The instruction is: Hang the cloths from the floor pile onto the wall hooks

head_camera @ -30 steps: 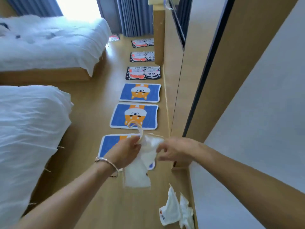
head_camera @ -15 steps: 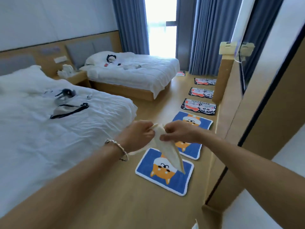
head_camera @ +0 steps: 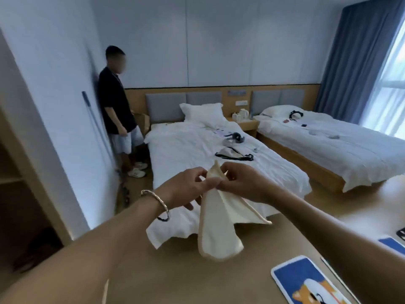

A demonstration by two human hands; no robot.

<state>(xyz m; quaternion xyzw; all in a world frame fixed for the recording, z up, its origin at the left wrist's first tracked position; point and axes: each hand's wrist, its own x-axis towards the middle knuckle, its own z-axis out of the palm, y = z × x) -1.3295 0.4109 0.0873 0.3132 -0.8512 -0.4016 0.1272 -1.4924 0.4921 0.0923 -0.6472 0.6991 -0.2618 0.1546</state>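
Note:
A cream-white cloth [head_camera: 219, 222] hangs in front of me at chest height, its lower part drooping in two folds. My left hand [head_camera: 186, 187], with a bracelet on the wrist, pinches its top edge from the left. My right hand [head_camera: 241, 181] pinches the same top edge from the right, the fingertips of both hands almost meeting. No wall hooks and no floor pile are in view.
Two white beds [head_camera: 186, 148] [head_camera: 341, 148] with small dark items on them stand ahead. A person in a dark shirt [head_camera: 116, 106] leans on the left wall. An open wooden closet [head_camera: 19, 183] is at far left. A blue cartoon mat [head_camera: 306, 281] lies on the floor, lower right.
My view has swung left from the row of floor mats toward the beds and the far wall. Both hands kept hold of the cloth and raised it.

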